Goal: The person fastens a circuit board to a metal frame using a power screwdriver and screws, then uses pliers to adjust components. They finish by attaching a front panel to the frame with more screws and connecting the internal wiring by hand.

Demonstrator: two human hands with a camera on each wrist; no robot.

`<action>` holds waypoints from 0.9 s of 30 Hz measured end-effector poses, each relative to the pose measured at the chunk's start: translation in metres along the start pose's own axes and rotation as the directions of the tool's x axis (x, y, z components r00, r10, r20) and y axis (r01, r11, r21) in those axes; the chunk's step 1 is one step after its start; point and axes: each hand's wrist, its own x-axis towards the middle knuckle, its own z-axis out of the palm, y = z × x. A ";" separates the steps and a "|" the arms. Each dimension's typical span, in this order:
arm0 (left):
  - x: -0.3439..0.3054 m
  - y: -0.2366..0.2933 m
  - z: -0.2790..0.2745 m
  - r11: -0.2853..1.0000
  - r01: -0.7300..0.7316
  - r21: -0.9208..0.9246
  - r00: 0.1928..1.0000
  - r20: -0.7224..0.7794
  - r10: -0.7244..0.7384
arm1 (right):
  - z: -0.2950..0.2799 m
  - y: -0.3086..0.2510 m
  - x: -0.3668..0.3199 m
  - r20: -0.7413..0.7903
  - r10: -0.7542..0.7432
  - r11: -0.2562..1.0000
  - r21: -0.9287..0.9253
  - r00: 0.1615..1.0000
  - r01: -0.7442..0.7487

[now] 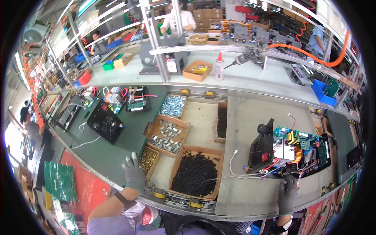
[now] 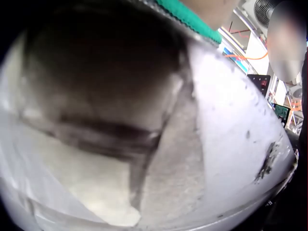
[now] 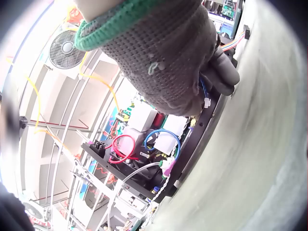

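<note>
My left hand (image 1: 134, 175), in a grey glove, has its fingers spread beside a cardboard box of brass-coloured fasteners (image 1: 148, 161). It holds nothing in the head view. The left wrist view shows a green glove cuff (image 2: 190, 20) above blurred pale and dark surfaces. On the right, an electronic unit (image 1: 299, 149) lies with its circuit boards, coils and wires exposed and a black panel (image 1: 261, 147) upright at its left. My right hand (image 1: 287, 196), gloved too, grips the unit's near edge. In the right wrist view its fingertips bend over the black chassis edge (image 3: 199, 132).
Boxes of black screws (image 1: 194, 174), metal clips (image 1: 167, 135) and silvery parts (image 1: 172, 106) stand between the hands. Another black-panelled unit (image 1: 105, 123) lies on the green mat. A shelf behind bears a power screwdriver (image 1: 246, 56) and a red-tipped bottle (image 1: 219, 69).
</note>
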 end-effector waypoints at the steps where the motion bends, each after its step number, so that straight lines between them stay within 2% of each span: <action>1: 0.003 0.002 0.001 1.000 -0.015 0.003 1.000 -0.016 0.015 | -0.002 0.001 0.001 0.002 0.015 1.000 0.017 1.000 -0.015; 3: 0.006 0.003 0.010 0.999 0.010 0.035 1.000 0.010 -0.010 | -0.007 0.002 0.002 -0.001 0.024 0.999 0.043 1.000 -0.024; 4: 0.008 0.004 0.003 0.996 -0.001 0.094 0.994 0.108 -0.009 | -0.006 0.005 0.003 -0.006 0.010 0.999 0.037 1.000 -0.009; 5: 0.009 0.005 0.003 0.995 -0.012 0.096 0.996 0.092 0.003 | -0.007 0.007 0.004 -0.010 -0.006 1.000 0.031 1.000 0.006; 7: 0.008 0.005 0.005 0.945 -0.072 0.318 0.996 0.071 0.052 | -0.007 0.005 0.003 -0.046 -0.008 1.000 0.007 0.999 0.009; 8: 0.000 0.004 -0.020 0.954 -0.118 0.277 0.988 0.129 0.085 | -0.005 0.006 0.004 -0.089 -0.055 0.998 -0.023 0.995 0.053; 9: 0.002 0.005 -0.019 0.953 -0.122 0.278 0.989 0.120 0.092 | -0.005 0.006 0.004 -0.127 -0.103 0.994 -0.054 0.987 0.096; 12: 0.000 0.000 0.017 0.952 -0.014 0.305 0.998 -0.059 0.034 | -0.006 0.001 0.004 -0.126 -0.048 0.998 -0.033 0.991 0.044; 13: -0.002 0.001 0.012 0.951 -0.015 0.309 0.997 -0.061 0.036 | -0.005 0.002 0.003 -0.128 -0.044 0.999 -0.030 0.991 0.040; 15: -0.004 0.004 -0.005 0.992 0.123 0.022 0.992 0.028 -0.123 | -0.001 0.005 0.002 -0.119 0.008 0.999 0.055 0.993 -0.001; 16: -0.003 0.003 -0.001 0.993 0.116 0.030 0.993 0.020 -0.117 | -0.002 0.003 0.002 -0.125 0.019 0.998 0.059 0.992 -0.012; 18: 0.001 0.002 0.012 0.946 0.228 -0.233 0.973 0.020 -0.230 | -0.007 -0.006 0.004 -0.053 0.080 0.993 0.096 0.995 -0.075; 19: -0.001 0.003 0.000 0.952 0.210 -0.225 0.977 0.011 -0.213 | -0.007 -0.007 0.005 -0.059 0.100 0.991 0.095 0.993 -0.094; 21: -0.008 0.010 -0.031 0.928 0.256 -0.272 0.966 0.119 -0.231 | -0.004 -0.007 0.005 -0.061 0.016 1.000 0.015 0.998 -0.015; 22: -0.007 0.012 -0.024 0.946 0.249 -0.208 0.968 0.090 -0.235 | -0.005 -0.009 0.007 -0.030 0.030 0.999 0.033 0.999 -0.029; 23: -0.005 0.012 -0.025 0.966 0.183 -0.184 0.981 0.096 -0.168 | -0.007 -0.013 0.007 0.006 0.062 0.997 0.043 0.998 -0.062; 25: -0.006 0.017 -0.032 0.949 0.273 -0.157 0.961 0.086 -0.262 | -0.013 -0.024 0.007 0.080 0.140 0.985 0.085 0.987 -0.147; 26: -0.008 0.019 -0.038 0.943 0.286 -0.168 0.958 0.071 -0.278 | -0.012 -0.025 0.005 0.065 0.109 0.985 0.126 0.992 -0.116; 27: -0.009 0.020 -0.040 0.962 0.230 -0.150 0.972 0.077 -0.220 | -0.013 -0.022 0.005 0.045 0.061 0.983 0.171 0.997 -0.068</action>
